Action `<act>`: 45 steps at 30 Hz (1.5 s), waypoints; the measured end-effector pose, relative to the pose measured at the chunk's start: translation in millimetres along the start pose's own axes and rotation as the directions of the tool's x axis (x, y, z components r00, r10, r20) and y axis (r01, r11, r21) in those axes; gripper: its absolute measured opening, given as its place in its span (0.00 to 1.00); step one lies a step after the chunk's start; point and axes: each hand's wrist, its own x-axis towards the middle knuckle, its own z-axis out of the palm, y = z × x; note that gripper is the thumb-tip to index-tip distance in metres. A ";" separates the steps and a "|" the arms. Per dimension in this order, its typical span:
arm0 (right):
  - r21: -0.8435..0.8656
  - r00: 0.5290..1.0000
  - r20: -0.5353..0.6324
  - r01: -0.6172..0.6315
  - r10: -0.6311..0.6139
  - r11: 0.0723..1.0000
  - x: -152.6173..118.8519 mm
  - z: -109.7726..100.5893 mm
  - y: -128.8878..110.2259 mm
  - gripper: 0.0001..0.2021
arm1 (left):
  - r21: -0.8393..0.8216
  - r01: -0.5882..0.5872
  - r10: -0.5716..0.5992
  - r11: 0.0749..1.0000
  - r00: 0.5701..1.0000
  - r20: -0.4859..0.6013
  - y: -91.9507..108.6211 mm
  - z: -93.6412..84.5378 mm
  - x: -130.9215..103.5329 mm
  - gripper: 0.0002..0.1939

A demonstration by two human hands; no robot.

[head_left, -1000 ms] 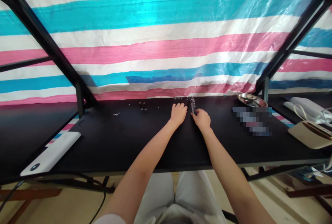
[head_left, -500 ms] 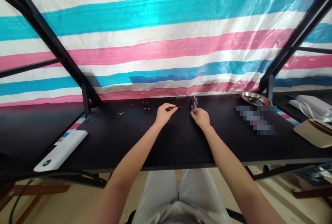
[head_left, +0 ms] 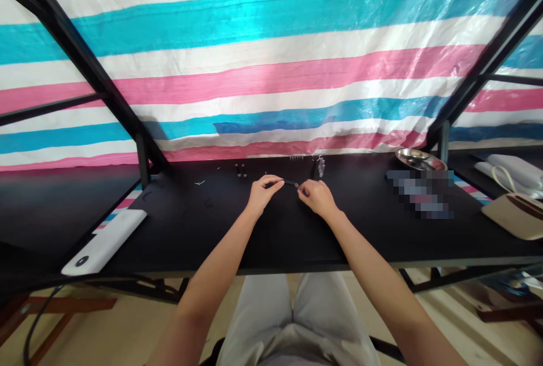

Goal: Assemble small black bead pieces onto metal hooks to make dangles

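Between my two hands runs a short, thin black strip (head_left: 289,183). My left hand (head_left: 262,196) is closed, pinching its left end between thumb and fingers. At the right end a small silvery piece (head_left: 297,185) sits by the fingertips of my right hand (head_left: 319,197), which is closed in a pinch. Whether that piece is fixed to the strip I cannot tell. Just beyond my right hand lie a cluster of small greyish pieces (head_left: 321,167) and a dark strip (head_left: 314,171). Left of my left hand are two small black strips with silvery ends (head_left: 241,170).
Small metal parts (head_left: 296,158) line the back edge of the black table (head_left: 190,236). A round metal dish (head_left: 421,159) stands back right, near a blurred patch (head_left: 419,193). A white oblong device (head_left: 104,242) is left, a beige pouch (head_left: 515,216) right. White bits (head_left: 200,183) lie left.
My right hand has come left and slightly nearer, from beside the greyish cluster to the black strip's right end. My left hand has shifted a little left and nearer with the strip.
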 end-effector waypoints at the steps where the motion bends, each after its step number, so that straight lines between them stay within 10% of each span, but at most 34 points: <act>1: 0.014 1.000 0.007 0.008 -0.008 1.000 -0.4 -0.6 -0.7 0.08 | -0.019 -0.003 0.003 1.000 1.000 0.009 -0.4 -0.7 -0.2 0.09; 23: 0.154 1.000 -0.003 0.007 -0.007 0.988 -4.6 -5.3 -3.7 0.05 | -0.264 0.089 -0.062 0.960 0.992 0.109 2.9 3.2 -4.3 0.10; 35: -0.210 0.996 0.082 -0.027 0.045 0.977 -4.7 -7.8 -15.6 0.05 | 0.131 -0.263 0.255 0.956 0.964 0.075 15.4 7.9 -13.7 0.06; 45: -0.061 0.990 -0.085 0.111 -0.116 0.992 -6.3 -5.3 -13.8 0.10 | 0.215 -0.271 0.257 0.938 0.962 0.092 11.4 13.8 -17.5 0.08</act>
